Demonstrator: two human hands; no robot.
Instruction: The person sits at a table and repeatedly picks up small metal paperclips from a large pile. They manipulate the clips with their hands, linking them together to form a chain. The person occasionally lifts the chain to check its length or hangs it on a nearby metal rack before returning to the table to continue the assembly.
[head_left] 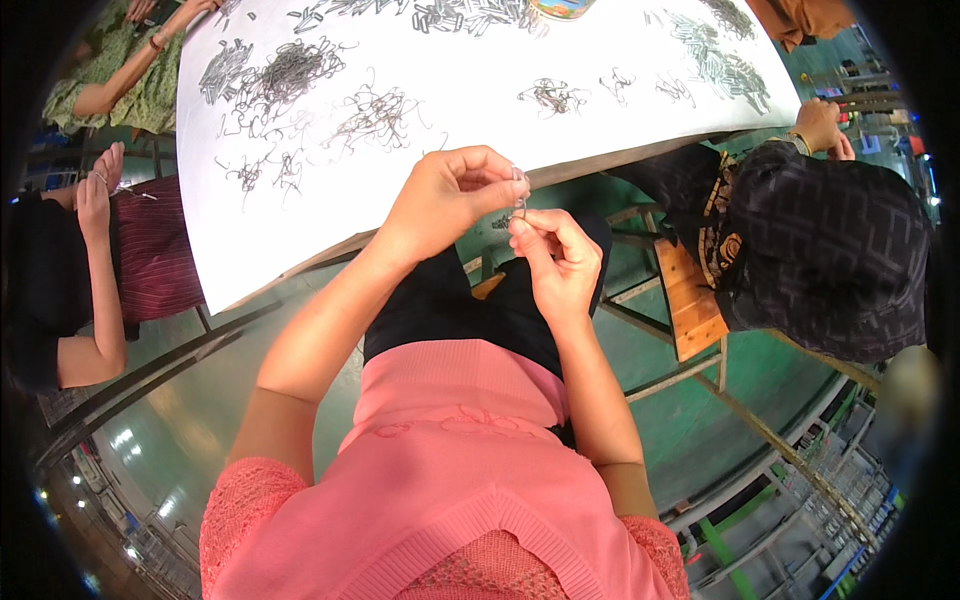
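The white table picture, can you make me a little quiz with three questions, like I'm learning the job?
1. What do the left hand and right hand pinch between them?
2. True or false: dark wire bits lie in piles on the white table.
3. Where is the wooden seat in the picture? a) left, b) right, c) top

Key: 1. A small thin piece; 2. True; 3. b

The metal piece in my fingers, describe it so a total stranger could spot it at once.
Find the big white table and go to its near edge. There, the left hand and right hand pinch one small, thin metal piece between their fingertips. Unlike the curved wires lying on the table, it is held in the air.
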